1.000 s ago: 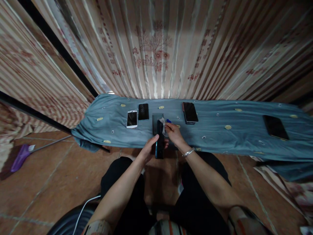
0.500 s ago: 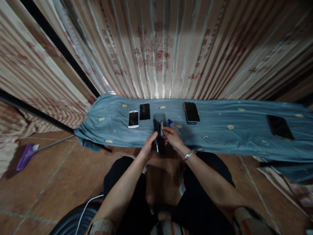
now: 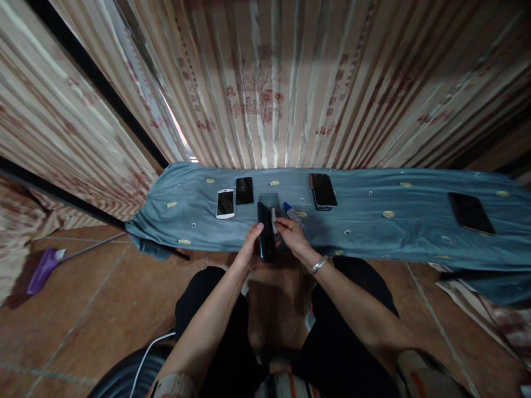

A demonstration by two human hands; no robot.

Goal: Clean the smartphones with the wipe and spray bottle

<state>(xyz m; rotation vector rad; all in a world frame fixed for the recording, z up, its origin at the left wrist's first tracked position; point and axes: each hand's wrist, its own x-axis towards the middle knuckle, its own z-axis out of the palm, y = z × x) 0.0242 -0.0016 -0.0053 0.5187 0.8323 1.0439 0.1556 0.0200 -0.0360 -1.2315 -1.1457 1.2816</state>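
Cloth (image 3: 274,220) moved lower beside dark phone (image 3: 266,236); apparently touching.

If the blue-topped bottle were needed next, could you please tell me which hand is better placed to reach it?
Probably the right hand: it is beside the blue-topped bottle, though it pinches a pale, cloth-like piece. The left hand is farther off, gripping the dark phone.
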